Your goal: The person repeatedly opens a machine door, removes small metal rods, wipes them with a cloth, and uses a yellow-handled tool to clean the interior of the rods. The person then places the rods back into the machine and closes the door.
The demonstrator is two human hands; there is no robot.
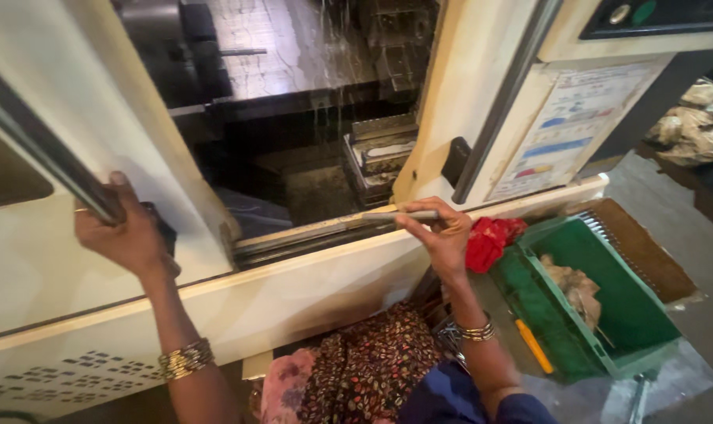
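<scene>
My left hand [125, 232] grips the long dark bar handle [34, 141] of the cream sliding door [50, 235] of a large machine. My right hand [443, 235] pinches a thin grey metal rod [407, 215] lying along the lower door rail [309, 235]. Both wrists carry metal bangles. The door stands partly open, showing the dark wet machine chamber [294, 118].
A red cloth [490, 239] lies by my right hand. A green plastic crate [608, 314] at the right holds a crumpled rag and a yellow-handled tool [534, 345]. A printed chart [564, 129] is fixed to the machine panel. Sacks [698, 118] sit at far right.
</scene>
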